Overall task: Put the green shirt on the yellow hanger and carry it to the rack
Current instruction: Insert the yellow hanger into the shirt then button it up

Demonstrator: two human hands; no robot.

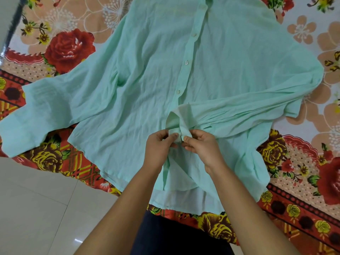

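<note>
Head view: green shirt (147, 70) lies front-up and spread flat on a floral bedsheet (70, 50), filling the middle of the frame with the collar end at the top edge. One sleeve runs out to the left edge. The other is folded back across the lower right of the shirt. The hem hangs over the sheet's near edge at bottom centre. Buttons (186, 62) run down the front strip, fastened in the upper part. Below the last one the front gapes, with a flap turned over showing its paler inside. Glossy pale floor tiles (36, 199) at lower left. Dark clothing (174, 236) of the person at bottom centre, between the forearms.

Both forearms come up from the bottom edge and meet at the front strip, low centre. Left hand (160, 144) pinches the fabric edge between thumb and curled fingers. Right hand (200, 144) does the same just beside it, fingertips nearly touching the left's. The hands cover the strip where they grip it.
</note>
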